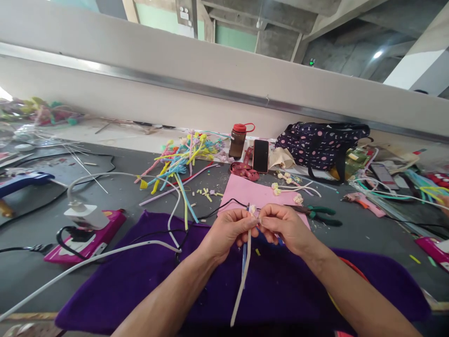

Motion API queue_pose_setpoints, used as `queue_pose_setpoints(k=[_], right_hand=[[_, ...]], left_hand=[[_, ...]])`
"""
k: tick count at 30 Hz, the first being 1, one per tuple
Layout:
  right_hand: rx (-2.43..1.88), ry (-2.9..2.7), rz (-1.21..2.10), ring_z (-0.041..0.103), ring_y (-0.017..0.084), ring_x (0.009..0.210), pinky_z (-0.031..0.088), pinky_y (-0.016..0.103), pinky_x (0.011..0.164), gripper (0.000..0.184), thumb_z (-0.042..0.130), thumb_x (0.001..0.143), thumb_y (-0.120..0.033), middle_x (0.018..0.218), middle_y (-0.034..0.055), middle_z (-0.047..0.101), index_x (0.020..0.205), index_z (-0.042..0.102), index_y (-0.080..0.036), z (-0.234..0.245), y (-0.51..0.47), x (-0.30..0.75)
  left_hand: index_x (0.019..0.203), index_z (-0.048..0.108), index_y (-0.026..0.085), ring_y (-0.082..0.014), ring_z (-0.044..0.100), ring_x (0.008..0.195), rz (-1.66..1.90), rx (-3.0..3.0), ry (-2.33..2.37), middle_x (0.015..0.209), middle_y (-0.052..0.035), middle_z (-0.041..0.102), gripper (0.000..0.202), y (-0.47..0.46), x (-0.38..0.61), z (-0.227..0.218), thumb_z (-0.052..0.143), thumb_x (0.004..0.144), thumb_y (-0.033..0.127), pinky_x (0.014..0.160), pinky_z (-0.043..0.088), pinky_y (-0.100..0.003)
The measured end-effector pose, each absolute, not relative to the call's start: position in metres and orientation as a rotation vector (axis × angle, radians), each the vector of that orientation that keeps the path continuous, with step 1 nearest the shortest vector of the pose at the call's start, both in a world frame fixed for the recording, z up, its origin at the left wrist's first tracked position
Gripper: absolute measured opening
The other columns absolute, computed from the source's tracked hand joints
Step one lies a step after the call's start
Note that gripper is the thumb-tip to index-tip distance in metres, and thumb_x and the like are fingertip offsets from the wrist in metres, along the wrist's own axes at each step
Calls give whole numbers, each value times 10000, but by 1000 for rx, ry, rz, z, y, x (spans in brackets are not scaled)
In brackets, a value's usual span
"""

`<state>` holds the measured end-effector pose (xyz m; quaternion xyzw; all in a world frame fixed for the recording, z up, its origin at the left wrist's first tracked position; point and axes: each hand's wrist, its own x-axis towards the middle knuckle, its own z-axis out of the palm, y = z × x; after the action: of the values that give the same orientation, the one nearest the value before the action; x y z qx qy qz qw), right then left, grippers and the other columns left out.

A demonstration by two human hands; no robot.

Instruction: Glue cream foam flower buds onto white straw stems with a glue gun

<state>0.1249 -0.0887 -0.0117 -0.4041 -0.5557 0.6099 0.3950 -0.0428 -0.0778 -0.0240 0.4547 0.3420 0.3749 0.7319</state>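
Observation:
Between the thumb and fingers of my left hand (229,229) is a white pipe-cleaner stem (241,290), hanging down towards me. A small cream flower head (253,209) shows at its top, just above the fingertips. My right hand (284,227) is closed in a pinch right beside the flower head, its fingertips meeting those of my left hand. What it pinches is too small to make out. Beneath the hands lie a purple cloth (140,267) and a pink sheet (236,187). Other cream pipe-cleaner flowers (298,200) rest on the sheet.
Green-handled pliers (321,214) lie right of my hands, near a pink glue gun (366,204). Coloured pipe cleaners (182,161) heap at the back. A bottle (237,142), phone (260,156) and patterned bag (312,145) stand behind. Cables cross a magenta power strip (108,229) on the left.

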Motion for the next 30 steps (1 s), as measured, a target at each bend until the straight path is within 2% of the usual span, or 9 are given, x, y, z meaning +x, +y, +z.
queue_pose_setpoints(k=[8, 15, 23, 30], right_hand=[[-899, -1267, 1796, 471, 40, 357, 285, 126, 312, 169, 665, 707, -272, 570, -13, 590, 723, 573, -131, -24, -81, 132], [-933, -1244, 1753, 483, 47, 363, 285, 123, 299, 124, 643, 704, -229, 601, -6, 604, 753, 586, -131, -24, -81, 130], [-973, -1250, 1705, 343, 25, 322, 148, 145, 307, 88, 625, 663, -189, 485, -48, 506, 687, 560, -136, -22, -84, 129], [-893, -1202, 1749, 248, 18, 377, 138, 160, 356, 52, 600, 625, -150, 482, -65, 430, 657, 562, -134, -23, -87, 124]], left_hand=[[649, 568, 127, -33, 427, 383, 764, 1013, 738, 541, 2, 589, 289, -76, -43, -27, 682, 667, 391, 356, 287, -142], [651, 571, 130, -26, 425, 396, 792, 1023, 756, 545, 10, 580, 261, -75, -44, -26, 665, 692, 369, 363, 286, -133], [639, 558, 129, -35, 430, 399, 777, 1050, 768, 555, -1, 594, 271, -76, -44, -25, 673, 681, 372, 369, 298, -137], [660, 562, 135, -26, 425, 390, 756, 1035, 726, 545, 8, 589, 243, -76, -44, -28, 670, 691, 350, 367, 302, -128]])
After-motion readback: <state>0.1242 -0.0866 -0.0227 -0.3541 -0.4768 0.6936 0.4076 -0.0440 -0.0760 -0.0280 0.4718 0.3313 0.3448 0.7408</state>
